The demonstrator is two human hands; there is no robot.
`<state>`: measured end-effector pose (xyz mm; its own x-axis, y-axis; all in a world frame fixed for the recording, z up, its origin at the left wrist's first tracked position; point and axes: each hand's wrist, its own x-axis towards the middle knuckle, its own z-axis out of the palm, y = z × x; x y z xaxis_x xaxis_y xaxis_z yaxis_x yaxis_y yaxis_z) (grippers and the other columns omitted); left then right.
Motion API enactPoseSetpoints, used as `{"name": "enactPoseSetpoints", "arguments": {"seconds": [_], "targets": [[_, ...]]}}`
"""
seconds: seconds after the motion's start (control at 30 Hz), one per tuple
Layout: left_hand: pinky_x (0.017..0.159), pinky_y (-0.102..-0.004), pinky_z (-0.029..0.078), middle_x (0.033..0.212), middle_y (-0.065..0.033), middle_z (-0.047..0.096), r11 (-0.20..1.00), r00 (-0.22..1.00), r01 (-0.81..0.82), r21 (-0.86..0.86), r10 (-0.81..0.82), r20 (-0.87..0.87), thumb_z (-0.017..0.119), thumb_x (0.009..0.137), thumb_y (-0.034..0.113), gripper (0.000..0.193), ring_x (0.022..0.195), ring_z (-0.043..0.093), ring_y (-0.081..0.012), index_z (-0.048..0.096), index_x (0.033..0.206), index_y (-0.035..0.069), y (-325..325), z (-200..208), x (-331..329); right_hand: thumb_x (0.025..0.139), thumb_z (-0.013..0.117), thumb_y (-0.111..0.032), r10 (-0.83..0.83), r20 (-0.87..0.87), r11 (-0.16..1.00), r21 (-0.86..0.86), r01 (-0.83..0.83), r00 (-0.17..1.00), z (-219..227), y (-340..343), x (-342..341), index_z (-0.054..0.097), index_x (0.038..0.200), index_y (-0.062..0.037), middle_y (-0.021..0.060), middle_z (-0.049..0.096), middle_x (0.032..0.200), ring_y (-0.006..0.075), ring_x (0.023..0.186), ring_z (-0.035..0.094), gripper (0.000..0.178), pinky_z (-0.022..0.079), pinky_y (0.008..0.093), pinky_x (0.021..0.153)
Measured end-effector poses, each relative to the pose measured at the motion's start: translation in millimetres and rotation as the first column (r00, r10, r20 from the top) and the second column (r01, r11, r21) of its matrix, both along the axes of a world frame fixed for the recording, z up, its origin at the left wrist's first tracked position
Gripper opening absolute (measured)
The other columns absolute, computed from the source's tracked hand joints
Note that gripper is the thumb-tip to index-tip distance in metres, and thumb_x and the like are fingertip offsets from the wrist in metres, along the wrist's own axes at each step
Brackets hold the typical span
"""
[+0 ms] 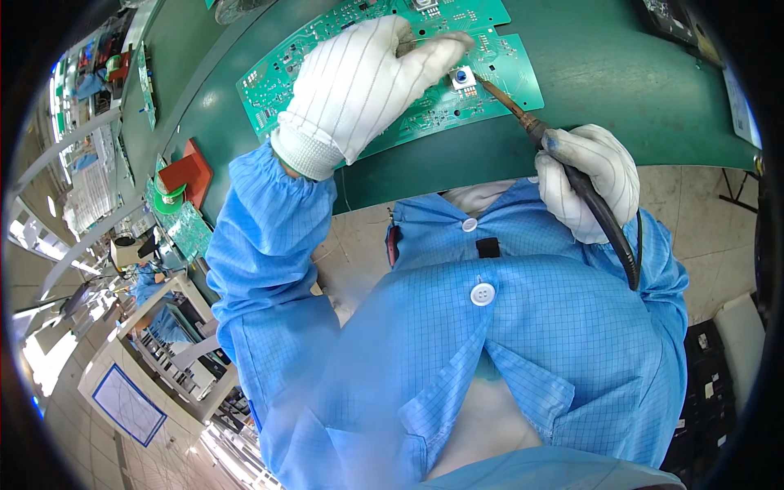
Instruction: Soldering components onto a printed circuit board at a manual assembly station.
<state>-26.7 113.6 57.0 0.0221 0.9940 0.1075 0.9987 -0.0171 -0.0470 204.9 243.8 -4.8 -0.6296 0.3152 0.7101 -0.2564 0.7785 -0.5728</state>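
A green circuit board (pixel 392 73) lies on the green surface (pixel 604 90). The gloved left hand (pixel 367 82) presses on the board beside a small blue-topped component (pixel 462 77), fingers extended. The right hand (pixel 590 180), its grip closed around a soldering iron (pixel 539 135), holds the tip at that component.

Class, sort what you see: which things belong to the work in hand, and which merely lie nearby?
In use: left hand, right hand, soldering iron, green circuit board, small blue-topped part.
Lying about: red block, second circuit board.
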Motion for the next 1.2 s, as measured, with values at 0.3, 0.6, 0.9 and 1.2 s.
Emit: {"name": "enactPoseSetpoints", "arguments": {"seconds": [0.3,0.6,0.9,1.2], "targets": [[0.063,-0.0424,0.049,0.081,-0.0132,0.059,0.883,0.872,-0.355,-0.307,0.432,0.232,0.065,0.085,0.060,0.049,0.073,0.062,-0.0329,0.068,0.092,0.012,9,-3,5,0.065,0.073,0.008,-0.027,0.007,1.000,-0.006,0.027,1.000,2,-4,1,0.067,0.093,-0.0006,0.0126,0.071,0.081,0.0260,0.066,0.069,0.030,0.058,0.0356,0.063],[0.055,-0.0392,0.052,0.067,-0.0120,0.063,0.920,0.896,-0.389,0.056,0.363,0.254,0.070,0.074,0.069,0.065,0.063,0.066,-0.0309,0.067,0.075,0.004,1,-12,20,0.065,0.073,0.006,-0.134,-0.006,0.991,-0.010,0.134,0.991,2,-9,5,0.068,0.089,-0.0001,0.0139,0.072,0.082,0.0267,0.069,0.070,0.025,0.059,0.0339,0.067],[0.048,-0.0371,0.049,0.063,-0.0090,0.058,0.857,0.933,-0.353,0.377,0.290,0.215,0.072,0.078,0.061,0.057,0.055,0.062,-0.0262,0.059,0.068,0.007,-6,-31,31,0.070,0.071,0.010,-0.215,-0.002,0.976,-0.029,0.215,0.977,-7,-19,9,0.067,0.094,0.0015,0.0157,0.072,0.090,0.0251,0.080,0.070,0.025,0.057,0.0335,0.075],[0.046,-0.0352,0.048,0.064,-0.0057,0.054,0.855,0.935,-0.350,0.382,0.343,0.090,0.074,0.079,0.045,0.038,0.057,0.060,-0.0217,0.059,0.071,0.010,-8,-32,38,0.074,0.070,0.011,-0.135,0.086,0.973,-0.179,0.148,0.987,6,-23,13,0.066,0.100,0.0006,0.0167,0.071,0.094,0.0224,0.082,0.070,0.028,0.056,0.0312,0.075]]}}
